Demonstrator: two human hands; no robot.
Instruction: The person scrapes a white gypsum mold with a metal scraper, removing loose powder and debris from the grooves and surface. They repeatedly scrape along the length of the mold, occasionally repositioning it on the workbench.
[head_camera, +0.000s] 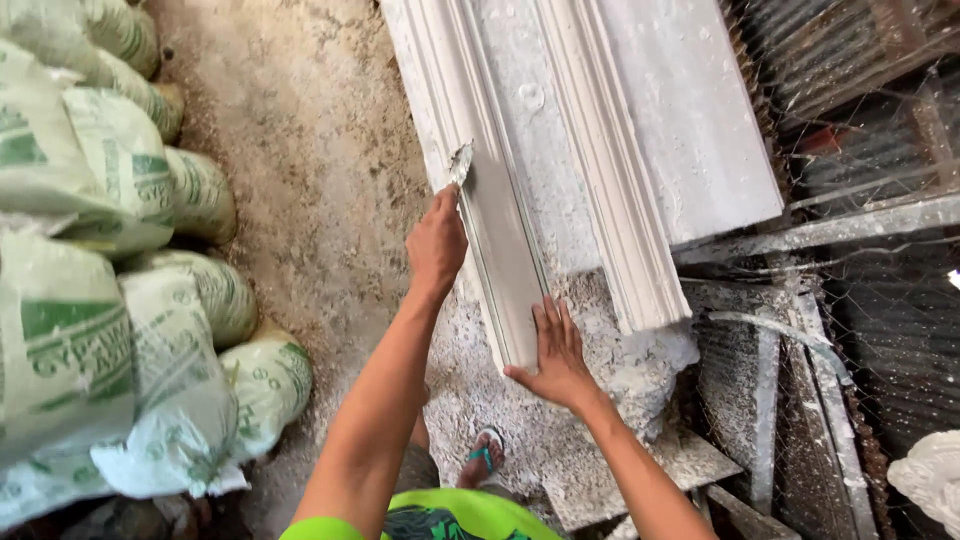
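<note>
My left hand is closed on a small metal scraper, whose blade rests on the top left edge of a long white plaster moulding. My right hand lies flat, fingers spread, on the near end of that same moulding. A second ribbed moulding lies beside it on the right, and a wide flat plaster slab lies further right. All rest on a plaster-crusted bench.
Stacked green-and-white sacks fill the left side, with a dusty floor strip between them and the bench. Wire mesh and corrugated metal stand at the right. My sandalled foot is below the bench end.
</note>
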